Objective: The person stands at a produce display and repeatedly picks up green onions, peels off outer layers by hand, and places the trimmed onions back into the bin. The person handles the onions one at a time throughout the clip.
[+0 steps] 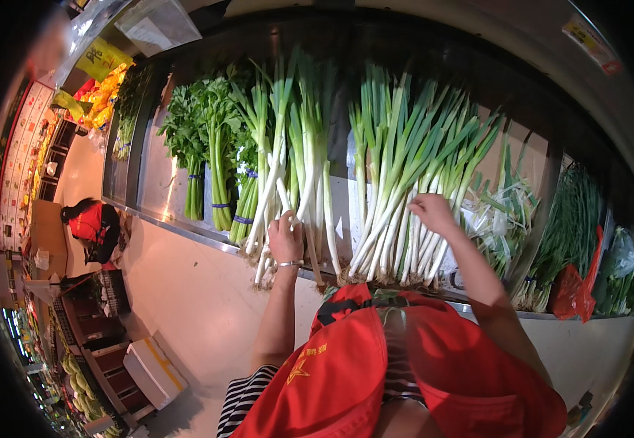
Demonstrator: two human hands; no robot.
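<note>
My left hand (pixel 285 239) is closed around the white shafts of some long green onions in the left pile (pixel 308 164), their roots hanging near the shelf's front edge. My right hand (pixel 433 212) is at the larger right pile of green onions (pixel 391 191), with its fingers curled against a white shaft. Whether they grip it is hard to see. Both piles lie with green tops to the back and roots toward me. Left of my left hand stand bundles of celery (pixel 218 180) bound with purple bands.
Onion trimmings and clear plastic (pixel 505 213) lie right of the piles. Farther right are dark green chives (pixel 566 219) and a red plastic bag (pixel 574 293). A metal edge (pixel 191 225) borders the display. Left, a person in a red vest (pixel 89 224) bends near a white foam box (pixel 155 372).
</note>
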